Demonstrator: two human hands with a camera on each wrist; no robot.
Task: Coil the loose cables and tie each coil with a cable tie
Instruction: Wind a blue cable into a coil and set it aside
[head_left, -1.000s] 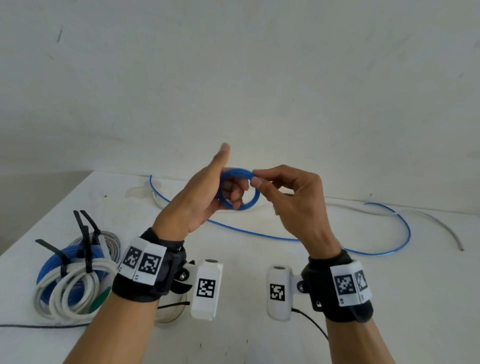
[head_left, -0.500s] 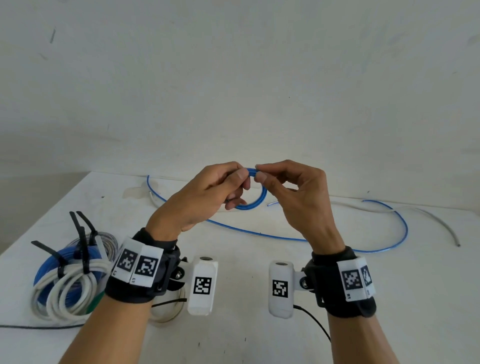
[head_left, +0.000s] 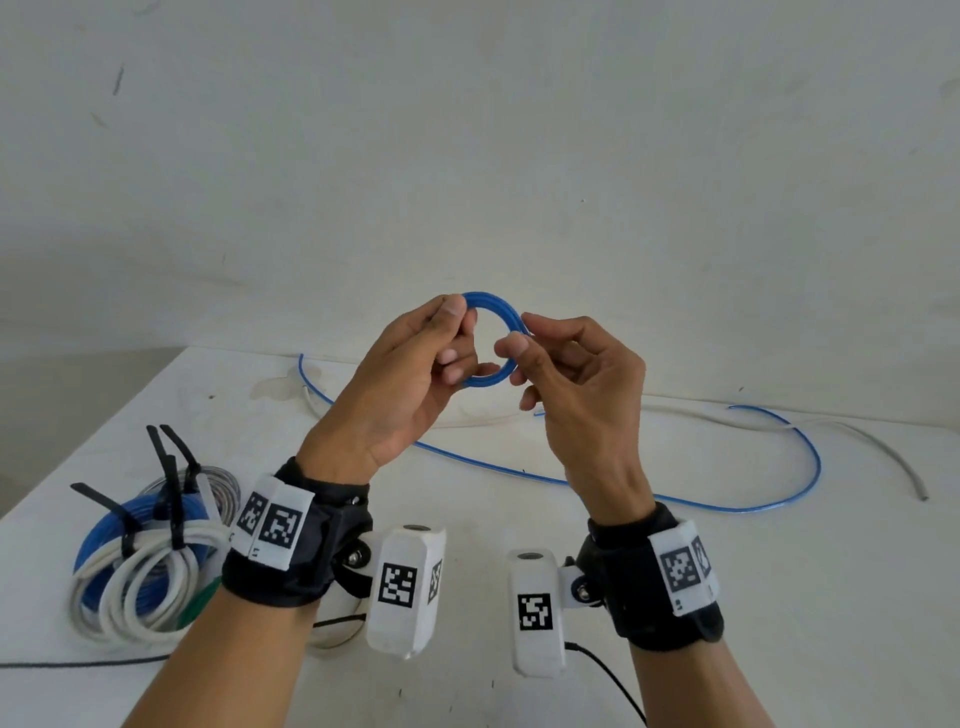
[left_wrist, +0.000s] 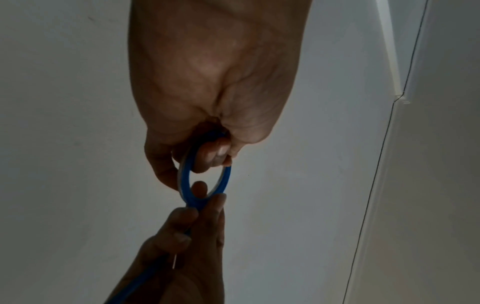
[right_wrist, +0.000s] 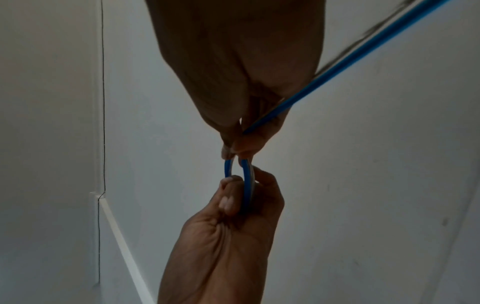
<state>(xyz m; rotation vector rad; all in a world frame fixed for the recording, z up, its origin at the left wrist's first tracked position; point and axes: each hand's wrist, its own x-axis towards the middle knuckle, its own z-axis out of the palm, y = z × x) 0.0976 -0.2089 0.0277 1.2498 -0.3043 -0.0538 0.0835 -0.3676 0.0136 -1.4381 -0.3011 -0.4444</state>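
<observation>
Left of the fingers, on the table (head_left: 779, 597), lie finished coils (head_left: 140, 561) bound with black cable ties (head_left: 169, 488). At centre, the left hand (head_left: 410, 379) pinches the small blue coil (head_left: 493, 338) on its near side, fingers curled through the ring; the right hand (head_left: 576, 374) pinches the coil's far side, feeding the blue cable. Beyond its fingers, the loose length (head_left: 769, 462) trails rightward. Coiling seems barely begun; next calls for laying another loop without loosening the pinch.

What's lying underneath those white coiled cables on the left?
Under the white coils lies a blue coil, and a bit of green peeks out. Black cable ties stick up. What lies deeper is covered.
</observation>
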